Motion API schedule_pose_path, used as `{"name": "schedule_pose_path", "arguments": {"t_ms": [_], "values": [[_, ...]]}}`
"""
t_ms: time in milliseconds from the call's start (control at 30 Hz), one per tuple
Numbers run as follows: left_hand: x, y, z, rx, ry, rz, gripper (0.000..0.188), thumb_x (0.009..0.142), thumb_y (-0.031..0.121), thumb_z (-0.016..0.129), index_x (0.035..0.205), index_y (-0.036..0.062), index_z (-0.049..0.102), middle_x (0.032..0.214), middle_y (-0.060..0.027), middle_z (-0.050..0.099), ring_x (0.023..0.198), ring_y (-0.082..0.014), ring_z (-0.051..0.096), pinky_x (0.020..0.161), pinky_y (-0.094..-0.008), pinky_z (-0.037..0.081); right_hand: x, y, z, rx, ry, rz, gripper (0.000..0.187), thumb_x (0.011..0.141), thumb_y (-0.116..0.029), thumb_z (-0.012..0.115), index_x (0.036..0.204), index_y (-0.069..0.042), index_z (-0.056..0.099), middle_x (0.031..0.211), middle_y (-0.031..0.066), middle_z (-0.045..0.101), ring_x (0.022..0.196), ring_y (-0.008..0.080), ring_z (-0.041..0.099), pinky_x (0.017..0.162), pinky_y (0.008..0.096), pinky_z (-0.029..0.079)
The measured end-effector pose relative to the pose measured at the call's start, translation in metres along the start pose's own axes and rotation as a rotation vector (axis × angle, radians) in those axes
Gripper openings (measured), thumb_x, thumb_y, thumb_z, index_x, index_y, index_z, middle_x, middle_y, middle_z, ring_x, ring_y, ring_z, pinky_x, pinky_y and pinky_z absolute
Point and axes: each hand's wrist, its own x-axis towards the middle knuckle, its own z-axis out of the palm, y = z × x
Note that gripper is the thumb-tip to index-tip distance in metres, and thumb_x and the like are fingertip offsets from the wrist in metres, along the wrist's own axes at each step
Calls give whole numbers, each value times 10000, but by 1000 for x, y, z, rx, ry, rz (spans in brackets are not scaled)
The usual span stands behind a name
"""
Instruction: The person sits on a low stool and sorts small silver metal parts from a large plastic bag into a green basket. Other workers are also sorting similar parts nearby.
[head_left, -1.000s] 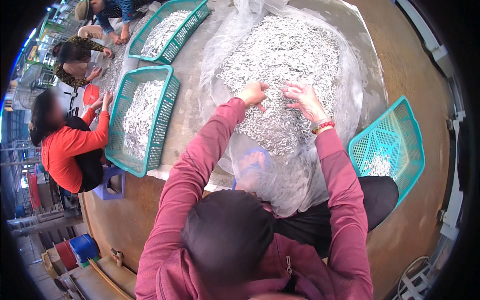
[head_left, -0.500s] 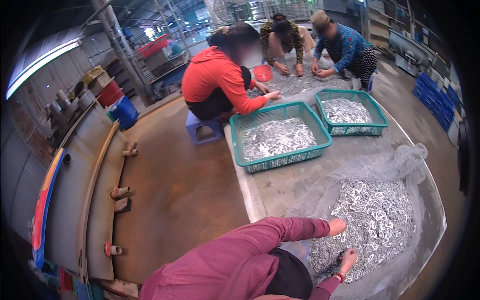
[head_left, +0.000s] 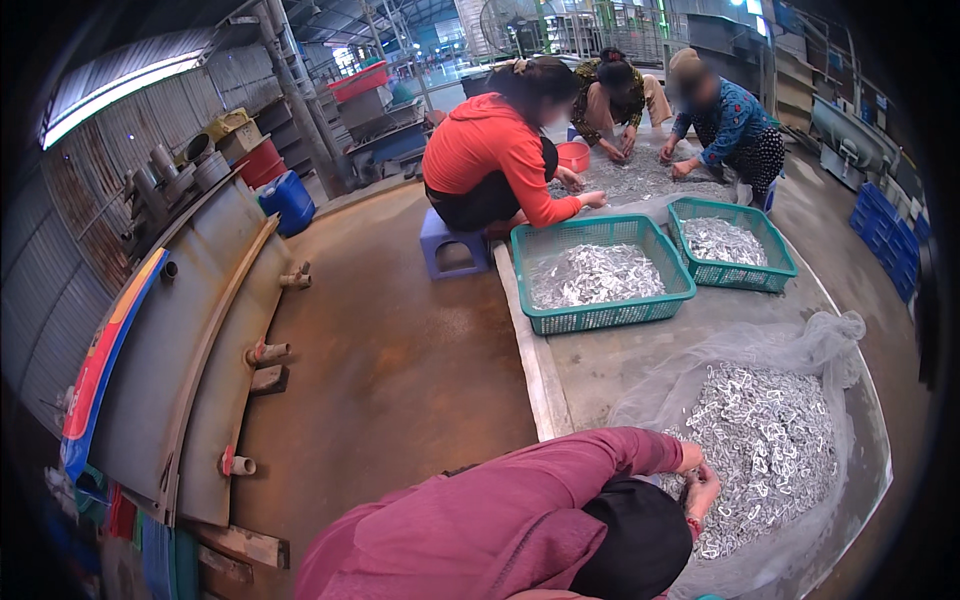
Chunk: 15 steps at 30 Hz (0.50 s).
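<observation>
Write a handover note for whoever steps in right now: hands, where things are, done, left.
Left hand: at the near edge of the pile of silvery pieces; grip unclear.
Right hand: fingers in the pile; grip unclear.
The pile lies on a clear plastic sheet.
Done: the larger green basket and the smaller green basket each hold pieces.
Left: a big pile remains on the sheet.

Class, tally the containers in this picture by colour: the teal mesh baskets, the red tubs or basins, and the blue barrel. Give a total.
Teal mesh baskets: 2
Red tubs or basins: 3
Blue barrel: 1
Total: 6
</observation>
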Motion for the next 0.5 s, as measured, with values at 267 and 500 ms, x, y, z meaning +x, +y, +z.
{"name": "schedule_pose_path", "arguments": {"t_ms": [267, 500], "values": [[11, -9, 0, -1, -9, 67, 140, 654, 104, 642, 727, -15, 659, 690, -202, 636, 694, -359, 641, 634, -420, 516, -16, 4, -3, 276, 58, 188, 252, 821, -69, 597, 1046, 44, 624, 857, 146, 651, 583, 160, 549, 542, 287, 469], [28, -6, -40, -996, -118, -301, 174, 809, 170, 611, 775, -1, 616, 657, -86, 611, 652, -137, 618, 562, -344, 490, -18, -10, -29, 263, 253, 293, 315, 885, -139, 552, 1168, -1, 546, 773, 78, 559, 575, 138, 498, 486, 270, 437]]}}
